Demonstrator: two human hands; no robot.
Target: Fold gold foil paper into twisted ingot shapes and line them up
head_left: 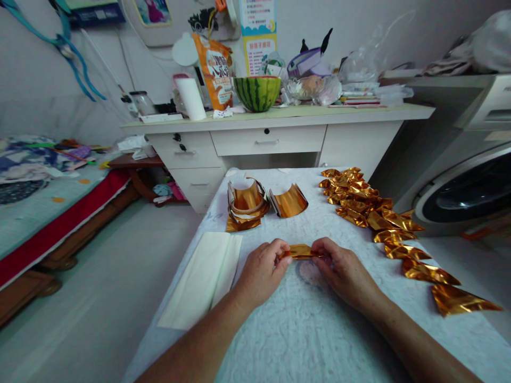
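Observation:
Between my two hands is a narrow strip of folded gold foil paper (301, 251), held level just above the cloth-covered table. My left hand (265, 266) pinches its left end, fingers closed. The right end sits between the thumb and fingers of my right hand (339, 266), also closed. Beyond them lie a curled stack of gold foil sheets (245, 205) and a smaller curved stack of foil sheets (290, 202). Several folded gold foil pieces (353, 217) run in a row down the table's right side. Pale paper sheets (202, 279) lie left of my left hand.
A white desk (267, 141) stands behind the table (287, 340), bearing a cut watermelon (257, 94), an orange snack bag (215, 72) and a white paper roll (190, 98). On the right is a washing machine (467, 159); to the left, a bed (51, 213).

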